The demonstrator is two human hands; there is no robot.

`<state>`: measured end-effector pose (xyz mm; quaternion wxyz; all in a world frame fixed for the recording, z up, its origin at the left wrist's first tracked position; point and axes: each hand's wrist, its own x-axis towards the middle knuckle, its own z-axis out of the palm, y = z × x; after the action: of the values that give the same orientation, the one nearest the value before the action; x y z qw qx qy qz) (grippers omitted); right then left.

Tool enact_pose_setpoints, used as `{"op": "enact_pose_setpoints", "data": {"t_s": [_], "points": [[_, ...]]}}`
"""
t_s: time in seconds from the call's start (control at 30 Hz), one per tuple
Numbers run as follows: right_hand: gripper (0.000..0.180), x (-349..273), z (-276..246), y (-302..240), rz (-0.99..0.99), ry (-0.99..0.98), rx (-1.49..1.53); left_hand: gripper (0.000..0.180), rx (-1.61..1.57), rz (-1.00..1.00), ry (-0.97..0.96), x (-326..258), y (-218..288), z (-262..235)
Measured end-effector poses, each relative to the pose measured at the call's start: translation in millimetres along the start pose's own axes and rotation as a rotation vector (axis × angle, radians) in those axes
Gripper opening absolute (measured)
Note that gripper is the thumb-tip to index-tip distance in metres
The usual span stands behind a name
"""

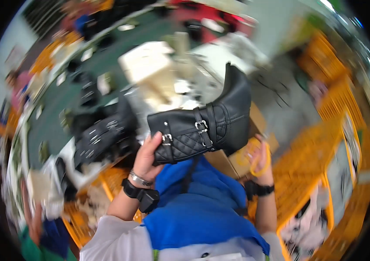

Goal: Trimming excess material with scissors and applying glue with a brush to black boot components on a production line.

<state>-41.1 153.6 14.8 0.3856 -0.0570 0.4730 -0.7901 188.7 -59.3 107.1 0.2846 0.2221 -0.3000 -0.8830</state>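
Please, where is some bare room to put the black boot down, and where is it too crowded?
The picture is blurred. The left hand holds the black boot. A bare grey patch lies right of the boot, before the orange crates. The green surface looks partly free. It is crowded around the dark buckled footwear.

Second black boot with metal studs [100,137] lying left of centre on cluttered bench. Cream boxy machine [148,65] behind it (blurred, kind unclear). Brown cardboard box [232,161] lower centre. Orange crates [333,87] stacked along right side. Blue cloth [202,209] bunched at bottom. Green floor strip [119,48] upper left. Another person's sleeve, green [32,250], bottom left.
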Motion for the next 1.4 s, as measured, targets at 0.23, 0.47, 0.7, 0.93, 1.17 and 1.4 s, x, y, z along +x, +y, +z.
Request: {"op": "enact_pose_setpoints", "data": {"t_s": [0.23,0.47,0.7,0.93,1.17,1.4], "points": [[0.026,-31,-6,-41,-0.231,0.092,0.126,0.027,0.065,-0.501,-0.241,73,-117,18],[0.039,-35,-19,-35,-0.398,0.254,-0.155,0.116,1.427,0.595,-0.743,83,-147,56],[0.033,-33,-2,-31,-0.213,0.346,-0.156,0.075,1.379,0.520,-0.595,91,-163,72],[0.039,-43,-101,-47,-0.646,0.188,-1.206,0.041,1.073,-0.349,-0.706,156,-142,30],[0.043,-43,-96,-93,-0.312,-0.154,-1.360,0.045,0.809,-0.607,-0.779,166,-151,18],[0.045,-39,-92,-93,-0.174,-0.296,-1.346,0.043,0.891,-0.604,-0.882,170,-152,17]]}}
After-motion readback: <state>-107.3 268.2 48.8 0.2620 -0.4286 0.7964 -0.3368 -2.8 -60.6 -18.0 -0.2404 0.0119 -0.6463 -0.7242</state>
